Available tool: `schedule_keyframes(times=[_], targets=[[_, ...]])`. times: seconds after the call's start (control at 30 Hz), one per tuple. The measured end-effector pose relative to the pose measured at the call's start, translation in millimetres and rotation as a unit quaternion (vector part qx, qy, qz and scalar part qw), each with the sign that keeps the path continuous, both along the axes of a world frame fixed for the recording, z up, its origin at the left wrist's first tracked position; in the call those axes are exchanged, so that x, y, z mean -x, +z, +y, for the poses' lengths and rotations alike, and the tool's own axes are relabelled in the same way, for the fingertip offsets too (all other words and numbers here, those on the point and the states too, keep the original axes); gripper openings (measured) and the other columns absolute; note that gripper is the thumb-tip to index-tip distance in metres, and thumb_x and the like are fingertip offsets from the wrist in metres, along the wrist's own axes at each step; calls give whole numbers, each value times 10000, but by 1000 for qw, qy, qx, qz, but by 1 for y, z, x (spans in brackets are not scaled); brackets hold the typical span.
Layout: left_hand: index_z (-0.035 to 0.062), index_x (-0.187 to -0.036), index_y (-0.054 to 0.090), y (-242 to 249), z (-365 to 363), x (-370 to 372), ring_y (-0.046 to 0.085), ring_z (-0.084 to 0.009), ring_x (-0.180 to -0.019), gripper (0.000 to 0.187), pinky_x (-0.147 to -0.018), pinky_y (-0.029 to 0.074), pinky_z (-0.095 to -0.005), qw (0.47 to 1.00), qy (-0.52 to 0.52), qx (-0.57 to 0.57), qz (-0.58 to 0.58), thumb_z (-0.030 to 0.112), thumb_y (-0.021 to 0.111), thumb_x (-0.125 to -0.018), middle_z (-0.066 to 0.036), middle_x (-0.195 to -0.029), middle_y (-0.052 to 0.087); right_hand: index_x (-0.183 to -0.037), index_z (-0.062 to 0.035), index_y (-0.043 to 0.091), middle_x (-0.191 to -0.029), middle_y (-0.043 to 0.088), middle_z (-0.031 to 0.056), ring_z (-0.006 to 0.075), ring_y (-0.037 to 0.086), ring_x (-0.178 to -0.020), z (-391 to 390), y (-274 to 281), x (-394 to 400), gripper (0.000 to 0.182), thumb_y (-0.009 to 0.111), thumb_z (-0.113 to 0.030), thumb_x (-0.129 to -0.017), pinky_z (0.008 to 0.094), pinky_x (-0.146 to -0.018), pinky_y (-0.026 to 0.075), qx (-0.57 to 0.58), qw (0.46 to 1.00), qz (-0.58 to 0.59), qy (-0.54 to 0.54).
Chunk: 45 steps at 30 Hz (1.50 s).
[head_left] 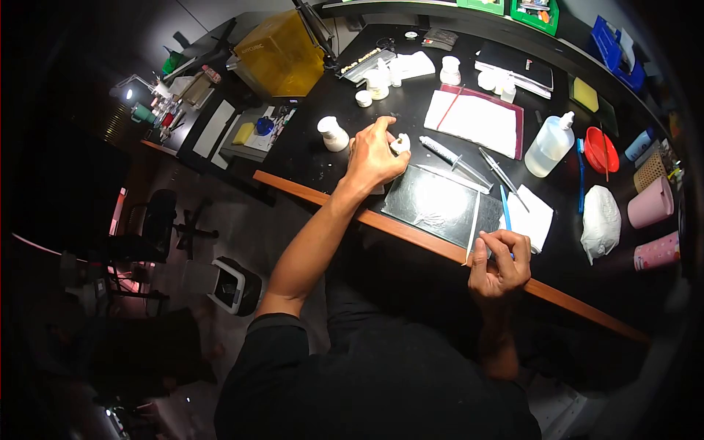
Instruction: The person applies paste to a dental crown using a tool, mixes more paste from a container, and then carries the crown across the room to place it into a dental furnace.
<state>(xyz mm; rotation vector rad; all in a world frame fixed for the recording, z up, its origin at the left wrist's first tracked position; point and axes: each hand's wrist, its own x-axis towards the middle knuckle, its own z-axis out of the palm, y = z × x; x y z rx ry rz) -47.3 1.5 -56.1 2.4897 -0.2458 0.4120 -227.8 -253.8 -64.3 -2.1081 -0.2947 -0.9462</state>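
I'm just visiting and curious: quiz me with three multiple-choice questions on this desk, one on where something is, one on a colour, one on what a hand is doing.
1. Where is the glass slab?
A. between the hands
B. on the floor
C. on the yellow box

2. What colour is the bowl?
A. blue
B. red
C. white

3. What does the right hand do?
A. lies flat and empty
B. pinches a thin spatula
C. grips the bottle

Answers: 1 A, it lies at the desk edge between left hand and right. 2 B, red beside the bottle. 3 B, fingers close on the blade's end.
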Motion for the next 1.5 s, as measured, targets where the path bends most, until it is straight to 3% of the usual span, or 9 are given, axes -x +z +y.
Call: schedule_keyframes(times=[0.3,0.53,0.73,0.83,0.9,1.03,1.1,1.33,1.5], targets=[[-43,-1291,679,36,-5,17,775,-242,-794,736,-862,591,-373,998,48,-27,31,356,835,-692,-98,-789,778,-987,8,765,-926,644,99,221,603,-821,-2,0,-1,128,739,48,-868,327,-699,503,8,1000,-19,13],[-51,-1260,704,57,-4,35,776,-225,-746,749,-832,604,-355,998,58,-1,34,387,841,-669,-85,-749,775,-965,-15,759,-905,643,111,267,607,-799,-2,-4,-1,150,731,29,-825,382,-697,506,-17,1000,0,16],[-38,-1216,735,61,4,55,756,-141,-743,641,-743,617,-298,999,30,7,8,309,898,-702,-86,-774,763,-954,2,747,-910,643,133,283,625,-798,-2,2,1,141,737,44,-820,387,-679,522,-7,1000,-1,16],[-37,-1205,743,52,16,64,734,-129,-787,574,-816,606,-301,999,15,36,-7,239,885,-722,-62,-823,751,-958,0,752,-925,651,143,291,647,-827,-1,10,4,149,745,53,-818,374,-697,536,-6,1000,22,3],[-53,-1168,745,51,20,75,781,-214,-790,582,-773,623,-341,998,2,51,-46,262,851,-691,-128,-863,777,-976,-11,765,-929,654,130,234,650,-829,-10,2,6,165,744,58,-828,324,-688,517,-62,997,39,24],[-40,-1158,734,40,46,89,718,-188,-767,543,-779,596,-321,993,-20,97,-71,158,859,-669,-95,-837,727,-981,1,773,-942,664,97,136,603,-803,-13,0,-1,161,740,66,-838,243,-664,455,-135,989,38,56],[-15,-1235,713,39,63,95,703,-140,-829,541,-846,574,-288,993,-14,105,-45,61,808,-708,-59,-896,720,-972,10,771,-937,666,102,139,604,-804,-12,9,-6,154,733,75,-838,241,-666,455,-117,991,39,56],[43,-1213,691,36,131,80,714,-277,-823,577,-759,599,-388,985,-13,154,-75,60,826,-652,-112,-943,680,-984,95,728,-918,608,166,239,583,-794,0,57,-54,196,654,145,-810,325,-712,472,69,992,61,88],[53,-1243,669,75,178,86,691,-276,-864,591,-809,561,-398,978,36,161,-127,67,821,-672,-85,-952,669,-985,107,716,-909,585,169,249,586,-844,62,94,-103,183,656,144,-816,305,-762,478,25,977,125,171]])
